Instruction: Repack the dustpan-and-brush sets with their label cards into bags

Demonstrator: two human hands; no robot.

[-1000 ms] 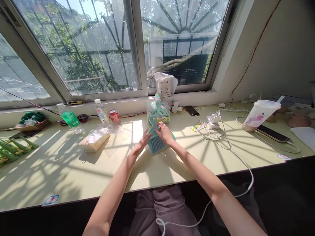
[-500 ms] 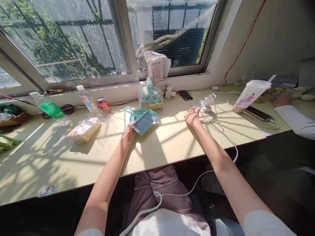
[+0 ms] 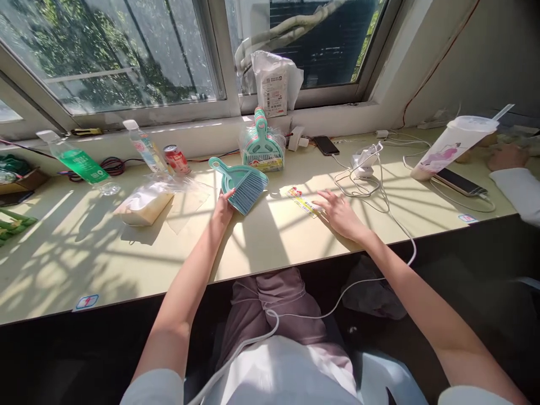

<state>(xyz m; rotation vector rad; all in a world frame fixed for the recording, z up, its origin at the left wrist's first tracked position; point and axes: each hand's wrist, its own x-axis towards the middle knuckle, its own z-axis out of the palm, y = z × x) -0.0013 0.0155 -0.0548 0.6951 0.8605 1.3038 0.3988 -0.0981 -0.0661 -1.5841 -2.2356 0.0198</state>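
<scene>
My left hand [image 3: 223, 209] grips a teal mini dustpan [image 3: 228, 179] by its edge, the thumb on top. A hand brush [image 3: 250, 192] with grey-blue bristles is nested in the pan, and both are tilted over the table. My right hand [image 3: 342, 216] is open, palm down, with its fingers stretched out to the left. At its fingertips a yellow printed label strip [image 3: 302, 202] lies on the table; whether the fingers touch it I cannot tell. Behind them a second dustpan and brush set [image 3: 263, 147], in clear wrapping, stands against the wall.
Left are a green-label bottle [image 3: 82, 165], another bottle [image 3: 145, 147], a red can [image 3: 177, 160] and a tissue pack [image 3: 145, 205]. Right are a charger with cables [image 3: 365, 160], phones [image 3: 326, 145], a tilted cup [image 3: 455, 146] and another person's sleeve [image 3: 518, 188].
My right hand has come back from beside the charger, towards the table's front edge. The label strip, earlier under its fingers, now lies flat farther left. My left hand keeps hold of the dustpan.
</scene>
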